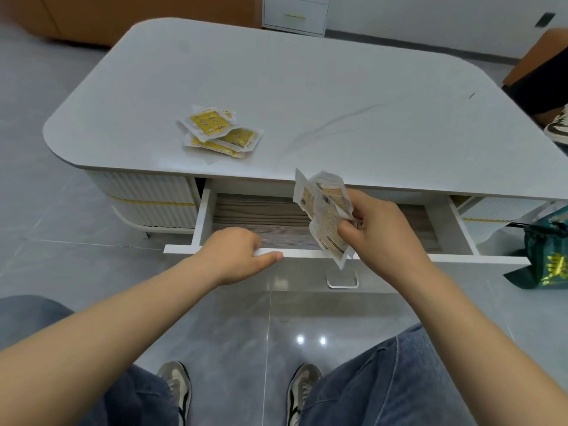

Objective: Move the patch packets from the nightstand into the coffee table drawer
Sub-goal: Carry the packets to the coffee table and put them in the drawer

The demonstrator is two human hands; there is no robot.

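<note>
The white coffee table [307,96] has its drawer [270,222] pulled out toward me, showing a wood-grain bottom with nothing lying on the visible part. My left hand [236,253] grips the drawer's front edge. My right hand [378,229] holds a bunch of white and yellow patch packets [322,210] above the drawer's middle. A small pile of yellow patch packets [219,132] lies on the tabletop, left of centre.
A white nightstand [296,13] stands beyond the table. A green and gold bag [547,256] sits on the floor at the right. Another person's shoe [558,126] shows at the right edge. An orange sofa [92,16] is at the back left.
</note>
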